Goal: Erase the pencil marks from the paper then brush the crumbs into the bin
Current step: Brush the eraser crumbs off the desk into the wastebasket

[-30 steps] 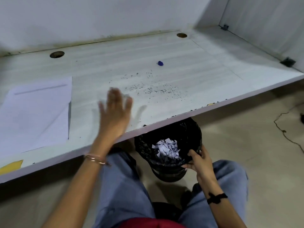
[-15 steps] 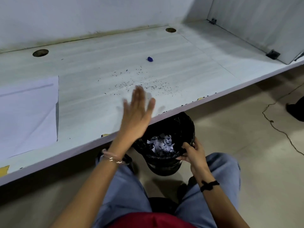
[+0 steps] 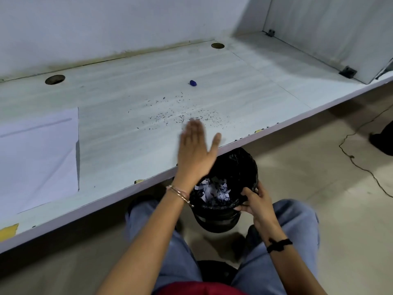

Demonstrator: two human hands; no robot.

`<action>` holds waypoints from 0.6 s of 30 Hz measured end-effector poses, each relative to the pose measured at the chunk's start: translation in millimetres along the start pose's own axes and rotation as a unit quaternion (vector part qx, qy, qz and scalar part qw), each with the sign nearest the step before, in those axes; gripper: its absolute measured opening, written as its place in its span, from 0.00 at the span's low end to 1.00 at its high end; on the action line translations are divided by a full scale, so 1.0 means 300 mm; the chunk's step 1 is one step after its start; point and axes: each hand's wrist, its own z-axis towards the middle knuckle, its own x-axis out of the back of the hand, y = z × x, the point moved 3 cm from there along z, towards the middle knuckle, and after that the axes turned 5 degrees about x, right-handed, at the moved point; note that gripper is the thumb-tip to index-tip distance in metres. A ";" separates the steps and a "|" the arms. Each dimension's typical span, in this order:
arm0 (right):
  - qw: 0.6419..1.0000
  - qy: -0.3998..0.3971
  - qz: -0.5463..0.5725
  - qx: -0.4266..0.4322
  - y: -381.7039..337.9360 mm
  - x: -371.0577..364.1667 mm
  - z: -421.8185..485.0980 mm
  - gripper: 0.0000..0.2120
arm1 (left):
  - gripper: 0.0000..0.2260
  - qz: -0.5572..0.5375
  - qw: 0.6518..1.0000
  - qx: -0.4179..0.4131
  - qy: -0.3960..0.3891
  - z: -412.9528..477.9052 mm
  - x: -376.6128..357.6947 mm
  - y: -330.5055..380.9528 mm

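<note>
Dark eraser crumbs (image 3: 182, 117) lie scattered on the pale desk (image 3: 255, 86) near its front edge. My left hand (image 3: 195, 150) is flat with straight fingers over the desk edge, just in front of the crumbs and blurred by motion. A black bin (image 3: 240, 165) lined with a black bag and holding torn paper scraps sits under the desk edge below the crumbs. My right hand (image 3: 255, 201) grips the bin's near rim. White paper (image 3: 38, 154) lies at the desk's left. A small blue eraser (image 3: 193, 83) rests behind the crumbs.
Two round cable holes (image 3: 54, 79) (image 3: 217, 46) are cut along the desk's back by the wall. A white divider panel (image 3: 331, 28) stands at the right end. A thin cable (image 3: 357, 158) trails across the floor at right. My knees flank the bin.
My left hand has swept rightward along the desk, from near the paper to the edge above the bin. My right hand has stayed on the bin's rim. The view shifted slightly.
</note>
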 end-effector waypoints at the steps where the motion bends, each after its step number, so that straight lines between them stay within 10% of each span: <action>1: 1.000 0.001 -0.001 0.002 -0.003 0.003 0.000 0.18 | 0.35 -0.023 0.998 -0.042 -0.030 -0.013 -0.011 0.045; 5: 1.000 -0.005 -0.009 0.017 -0.029 0.015 -0.001 0.18 | 0.35 -0.068 0.995 -0.053 0.043 0.005 0.100 -0.006; 12: 0.999 -0.015 0.001 0.033 -0.057 0.011 0.003 0.18 | 0.36 0.032 0.961 0.242 0.128 0.182 0.265 -0.546; 18: 1.000 -0.009 0.001 0.021 -0.069 0.003 0.002 0.18 | 0.41 0.054 0.992 0.097 0.067 0.242 0.150 -0.299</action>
